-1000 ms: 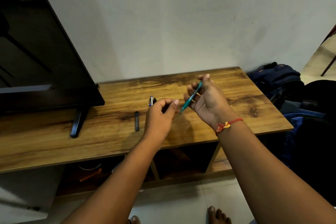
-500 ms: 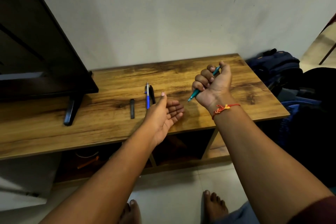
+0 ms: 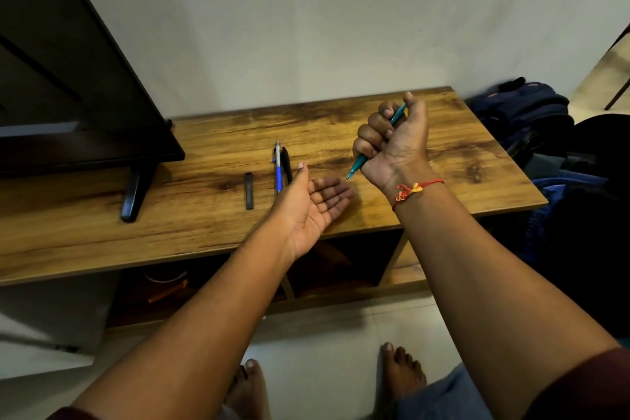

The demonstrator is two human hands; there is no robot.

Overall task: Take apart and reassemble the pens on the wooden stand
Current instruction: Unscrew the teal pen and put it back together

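Pens three: teal pen (image 3: 356,167) fisted in right hand (image 3: 392,143); blue pen (image 3: 278,174), black pen (image 3: 287,165) on stand (image 3: 341,121); left hand (image 3: 313,208) splayed.

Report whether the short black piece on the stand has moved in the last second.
No. The short black piece lies as before, just left of the blue pen, right of the TV foot; only the view shifted.

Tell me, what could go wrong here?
The right hand grips the slim teal plastic pen, tip aimed toward the open left hand; it could poke or ink the palm. That hand's thumb is near the blue-and-silver pen and slim black pen on the wooden stand; a nudge might roll them.
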